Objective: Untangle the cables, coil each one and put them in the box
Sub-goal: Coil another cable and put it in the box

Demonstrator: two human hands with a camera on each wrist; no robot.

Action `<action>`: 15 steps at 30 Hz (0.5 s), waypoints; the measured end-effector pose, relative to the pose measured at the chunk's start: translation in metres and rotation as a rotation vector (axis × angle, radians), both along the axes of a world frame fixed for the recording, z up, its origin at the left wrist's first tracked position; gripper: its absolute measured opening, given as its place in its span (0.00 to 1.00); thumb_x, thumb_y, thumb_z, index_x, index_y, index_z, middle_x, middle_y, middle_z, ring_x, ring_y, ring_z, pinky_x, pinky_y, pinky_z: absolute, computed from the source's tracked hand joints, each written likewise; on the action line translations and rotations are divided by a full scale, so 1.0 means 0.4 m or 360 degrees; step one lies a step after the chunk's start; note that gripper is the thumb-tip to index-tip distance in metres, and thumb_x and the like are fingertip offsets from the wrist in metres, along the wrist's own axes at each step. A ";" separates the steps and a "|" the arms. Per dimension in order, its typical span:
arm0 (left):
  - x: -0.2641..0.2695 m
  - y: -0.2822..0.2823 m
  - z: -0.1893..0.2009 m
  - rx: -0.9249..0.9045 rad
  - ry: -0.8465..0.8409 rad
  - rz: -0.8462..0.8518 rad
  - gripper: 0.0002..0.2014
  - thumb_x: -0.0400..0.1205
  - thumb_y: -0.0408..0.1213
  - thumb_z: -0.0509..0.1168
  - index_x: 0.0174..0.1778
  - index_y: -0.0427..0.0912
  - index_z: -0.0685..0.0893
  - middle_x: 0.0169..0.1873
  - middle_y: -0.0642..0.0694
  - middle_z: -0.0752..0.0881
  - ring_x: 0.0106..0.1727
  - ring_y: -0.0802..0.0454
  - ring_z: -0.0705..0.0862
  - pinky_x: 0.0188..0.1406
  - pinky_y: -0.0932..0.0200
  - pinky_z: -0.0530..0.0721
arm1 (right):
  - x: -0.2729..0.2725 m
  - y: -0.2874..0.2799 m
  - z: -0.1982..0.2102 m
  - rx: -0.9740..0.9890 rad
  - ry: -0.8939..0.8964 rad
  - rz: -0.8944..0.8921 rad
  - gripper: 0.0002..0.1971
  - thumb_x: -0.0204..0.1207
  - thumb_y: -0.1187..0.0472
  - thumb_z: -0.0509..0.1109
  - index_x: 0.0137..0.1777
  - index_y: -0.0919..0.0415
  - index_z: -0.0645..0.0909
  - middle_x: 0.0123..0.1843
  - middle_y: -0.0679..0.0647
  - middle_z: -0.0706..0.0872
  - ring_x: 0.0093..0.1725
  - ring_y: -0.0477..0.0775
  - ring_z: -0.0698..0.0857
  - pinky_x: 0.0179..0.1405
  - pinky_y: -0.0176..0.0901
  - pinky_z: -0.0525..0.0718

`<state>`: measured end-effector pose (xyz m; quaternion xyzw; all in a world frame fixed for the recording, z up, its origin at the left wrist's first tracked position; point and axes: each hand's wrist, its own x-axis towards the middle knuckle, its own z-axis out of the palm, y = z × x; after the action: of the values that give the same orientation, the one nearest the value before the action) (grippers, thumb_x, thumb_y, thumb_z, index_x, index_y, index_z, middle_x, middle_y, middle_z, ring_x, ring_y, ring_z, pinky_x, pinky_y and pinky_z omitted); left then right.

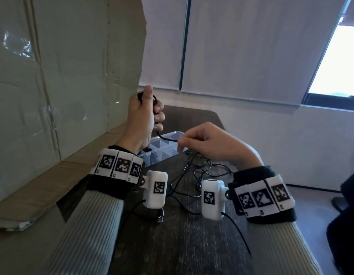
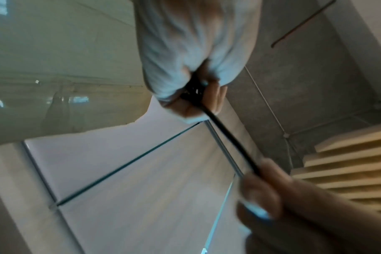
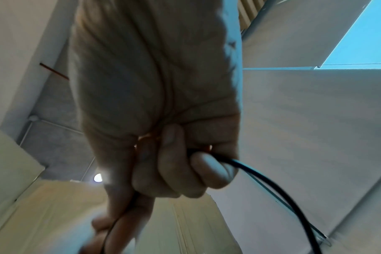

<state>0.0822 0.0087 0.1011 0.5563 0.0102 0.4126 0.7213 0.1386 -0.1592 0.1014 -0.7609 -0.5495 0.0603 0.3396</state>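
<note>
left hand (image 1: 141, 114) grips black cable (image 1: 168, 138) coil | right hand (image 1: 208, 144) pinches it | above box (image 1: 179, 133) rim

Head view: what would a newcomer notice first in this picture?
First, the two hands raised over the table: the left hand grips a coiled black cable, and the right hand pinches its free end. Below them, thin cables lie tangled on the dark table, beside the clear compartment box.
</note>
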 end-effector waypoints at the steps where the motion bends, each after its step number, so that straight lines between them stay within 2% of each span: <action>1: 0.000 0.007 -0.004 0.0098 0.0050 0.0043 0.17 0.87 0.53 0.53 0.38 0.44 0.65 0.22 0.54 0.68 0.17 0.61 0.62 0.14 0.72 0.59 | 0.008 -0.007 0.003 0.0049 -0.0001 0.0005 0.12 0.82 0.54 0.67 0.42 0.54 0.89 0.21 0.48 0.77 0.24 0.45 0.68 0.29 0.33 0.69; 2: -0.002 0.012 -0.009 0.0188 0.0092 0.0069 0.17 0.87 0.53 0.52 0.40 0.45 0.67 0.22 0.54 0.68 0.17 0.61 0.62 0.15 0.71 0.59 | 0.017 -0.016 0.006 0.0117 0.0000 -0.0008 0.12 0.82 0.54 0.67 0.41 0.54 0.89 0.27 0.54 0.82 0.27 0.46 0.72 0.33 0.35 0.71; 3: -0.004 0.013 -0.013 0.0267 0.0130 0.0071 0.17 0.87 0.54 0.51 0.42 0.44 0.70 0.21 0.54 0.69 0.17 0.60 0.62 0.15 0.71 0.59 | 0.024 -0.024 0.010 0.0197 -0.0006 -0.0045 0.11 0.82 0.56 0.68 0.41 0.54 0.89 0.31 0.55 0.85 0.30 0.43 0.75 0.36 0.33 0.73; 5: -0.007 0.006 -0.020 0.0455 0.0193 0.0041 0.22 0.87 0.54 0.47 0.43 0.41 0.77 0.21 0.52 0.72 0.16 0.61 0.64 0.14 0.70 0.60 | 0.029 -0.031 0.018 0.0366 -0.0043 -0.0120 0.10 0.81 0.59 0.68 0.40 0.54 0.89 0.32 0.42 0.86 0.31 0.35 0.76 0.37 0.27 0.72; 7: -0.003 -0.008 -0.029 0.0786 0.0268 0.0084 0.27 0.88 0.52 0.46 0.38 0.36 0.79 0.21 0.49 0.76 0.15 0.61 0.68 0.15 0.67 0.65 | 0.027 -0.021 0.020 0.0495 -0.0123 -0.0189 0.11 0.81 0.61 0.69 0.40 0.48 0.89 0.31 0.34 0.86 0.33 0.31 0.79 0.40 0.26 0.73; 10: 0.002 -0.031 -0.042 0.1300 0.0449 0.0228 0.31 0.88 0.52 0.48 0.28 0.37 0.83 0.15 0.53 0.80 0.17 0.63 0.74 0.25 0.69 0.71 | 0.027 0.002 0.010 0.0583 -0.0257 -0.0279 0.10 0.80 0.62 0.70 0.44 0.47 0.90 0.28 0.27 0.84 0.33 0.28 0.81 0.39 0.21 0.73; 12: 0.002 -0.035 -0.048 0.1362 0.0517 0.0135 0.36 0.87 0.56 0.47 0.24 0.35 0.84 0.13 0.53 0.79 0.16 0.61 0.74 0.27 0.66 0.72 | 0.029 0.010 0.004 0.0647 -0.0307 -0.0318 0.08 0.79 0.61 0.72 0.46 0.49 0.91 0.27 0.27 0.83 0.31 0.30 0.81 0.35 0.21 0.73; 15: -0.003 -0.032 -0.048 0.1342 0.0558 -0.0080 0.41 0.81 0.65 0.42 0.22 0.34 0.81 0.17 0.47 0.81 0.18 0.59 0.75 0.29 0.66 0.73 | 0.038 0.016 -0.004 0.0837 -0.0230 -0.0324 0.05 0.75 0.62 0.76 0.44 0.52 0.92 0.33 0.36 0.89 0.35 0.33 0.86 0.39 0.23 0.77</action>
<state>0.0811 -0.0042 0.0819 0.8628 -0.0501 0.2625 0.4291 0.1539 -0.1526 0.0997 -0.7003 -0.4899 -0.1731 0.4895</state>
